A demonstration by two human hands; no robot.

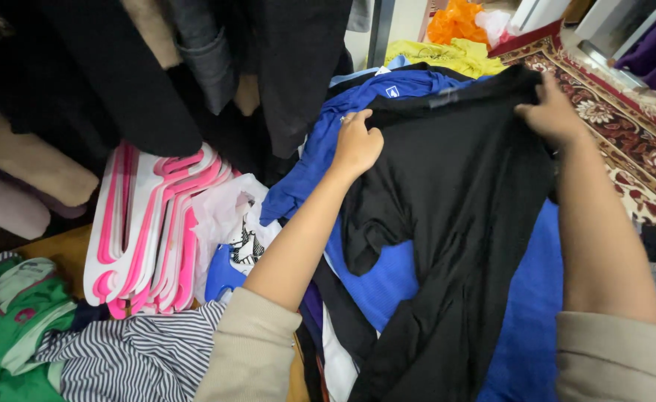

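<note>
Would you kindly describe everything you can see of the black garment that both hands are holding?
The black garment is plain, soft, matte fabric, spread out and creased, with one sleeve hanging near its lower left. It lies over a blue garment on the clothes pile. The left hand grips its upper left edge and the right hand grips its upper right corner, holding the top edge stretched between them. A small grey patch shows near that edge.

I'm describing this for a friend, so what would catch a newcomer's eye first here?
First, the black shirt at centre, gripped by the left hand and right hand over a blue garment. Next, the stack of pink and white hangers at left, beside hanging dark clothes.
</note>
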